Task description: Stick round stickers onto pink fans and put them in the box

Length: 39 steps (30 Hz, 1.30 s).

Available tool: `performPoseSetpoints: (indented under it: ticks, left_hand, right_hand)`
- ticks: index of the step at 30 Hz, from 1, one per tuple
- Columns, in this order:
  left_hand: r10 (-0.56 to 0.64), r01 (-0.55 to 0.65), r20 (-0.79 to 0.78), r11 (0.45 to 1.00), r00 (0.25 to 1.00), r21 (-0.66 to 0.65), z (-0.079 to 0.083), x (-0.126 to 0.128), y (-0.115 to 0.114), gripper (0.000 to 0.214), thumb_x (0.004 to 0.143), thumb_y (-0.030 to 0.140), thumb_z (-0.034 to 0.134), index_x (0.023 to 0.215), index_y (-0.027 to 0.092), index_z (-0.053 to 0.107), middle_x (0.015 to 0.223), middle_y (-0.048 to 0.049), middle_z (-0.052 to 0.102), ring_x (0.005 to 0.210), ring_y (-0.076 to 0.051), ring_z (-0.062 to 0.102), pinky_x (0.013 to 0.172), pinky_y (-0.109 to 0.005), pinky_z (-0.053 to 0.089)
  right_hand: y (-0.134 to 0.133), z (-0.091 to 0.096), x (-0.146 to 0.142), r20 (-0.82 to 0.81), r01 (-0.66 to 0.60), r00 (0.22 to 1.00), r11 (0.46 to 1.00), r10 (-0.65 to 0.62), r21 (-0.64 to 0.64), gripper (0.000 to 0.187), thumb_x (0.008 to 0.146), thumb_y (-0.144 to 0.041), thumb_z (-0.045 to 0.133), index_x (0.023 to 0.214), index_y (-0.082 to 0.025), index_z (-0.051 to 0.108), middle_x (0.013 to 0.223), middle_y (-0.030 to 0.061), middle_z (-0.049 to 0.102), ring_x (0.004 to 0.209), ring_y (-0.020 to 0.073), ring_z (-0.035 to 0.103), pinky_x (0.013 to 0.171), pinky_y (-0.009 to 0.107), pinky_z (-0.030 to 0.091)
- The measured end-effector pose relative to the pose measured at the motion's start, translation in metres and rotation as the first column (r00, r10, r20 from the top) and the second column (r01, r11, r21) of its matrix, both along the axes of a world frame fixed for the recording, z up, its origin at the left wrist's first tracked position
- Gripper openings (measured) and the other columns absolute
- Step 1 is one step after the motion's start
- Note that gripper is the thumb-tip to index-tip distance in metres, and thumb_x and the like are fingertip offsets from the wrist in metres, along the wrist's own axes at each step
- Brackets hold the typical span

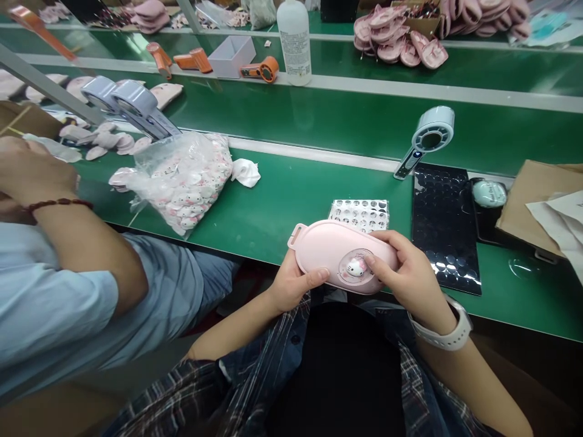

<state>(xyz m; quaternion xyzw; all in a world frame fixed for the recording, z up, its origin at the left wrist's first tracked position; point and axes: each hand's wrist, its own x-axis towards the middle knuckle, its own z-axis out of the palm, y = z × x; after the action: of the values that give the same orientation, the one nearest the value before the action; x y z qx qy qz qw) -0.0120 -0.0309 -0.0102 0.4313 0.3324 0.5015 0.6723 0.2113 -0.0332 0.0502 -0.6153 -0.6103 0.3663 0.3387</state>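
Note:
I hold a pink oval case over the near edge of the green table. My left hand grips its lower left side, thumb on top. My right hand holds its right end, and its fingers press a small cat-figure badge in the round recess on the case. Just behind the case lies a white sheet of round stickers. A black sheet of round dots lies to the right of it.
A clear bag of cat badges lies at left beside a co-worker's arm. A grey handheld fan lies on the belt. A white bottle, orange fans, pink cases and brown cardboard surround.

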Motion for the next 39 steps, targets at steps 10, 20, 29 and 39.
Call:
performPoseSetpoints:
  ticks: [10,20,29,39]
  left_hand:
    - [-0.016,0.016,-0.022,1.0,1.0,-0.005,-0.0044,-0.0015,0.0014,0.077,0.082,0.039,0.082,0.147,0.019,0.045,0.14,-0.0148,0.06,0.128,-0.032,0.058,0.112,-0.048,0.047]
    - [0.013,-0.012,0.029,0.999,1.0,-0.04,0.0024,0.0033,0.0053,0.07,0.079,0.035,0.084,0.138,0.02,0.05,0.133,-0.0119,0.064,0.123,-0.028,0.061,0.108,-0.043,0.05]
    - [0.028,-0.027,0.012,0.998,1.0,-0.059,0.0012,0.0028,0.0049,0.075,0.076,0.037,0.085,0.138,0.018,0.049,0.134,-0.0134,0.064,0.123,-0.03,0.061,0.109,-0.045,0.049]
    - [0.039,-0.039,-0.002,0.997,0.999,-0.071,0.0018,0.0033,0.0053,0.074,0.075,0.039,0.086,0.136,0.017,0.05,0.134,-0.0145,0.064,0.124,-0.032,0.061,0.109,-0.046,0.048]
  right_hand:
    - [0.0021,-0.001,-0.0001,-0.033,-0.034,0.999,0.996,0.032,-0.086,0.034,0.088,-0.055,0.067,0.096,-0.022,0.068,0.09,-0.0013,0.068,0.081,0.0165,0.06,0.071,0.027,0.043]
    - [0.0031,-0.003,-0.0016,-0.02,-0.037,0.999,0.993,0.035,-0.113,0.037,0.089,-0.058,0.064,0.096,-0.022,0.067,0.091,-0.0011,0.068,0.081,0.0171,0.06,0.07,0.028,0.043]
    - [0.0003,-0.0055,-0.0009,-0.045,-0.06,0.997,0.992,0.055,-0.114,0.035,0.089,-0.056,0.065,0.099,-0.022,0.067,0.094,-0.0008,0.069,0.085,0.0178,0.061,0.073,0.028,0.044]
    - [-0.0004,-0.0076,-0.0027,-0.029,-0.051,0.998,0.993,0.049,-0.11,0.037,0.09,-0.056,0.063,0.1,-0.021,0.067,0.097,0.001,0.069,0.087,0.0196,0.061,0.075,0.03,0.043]
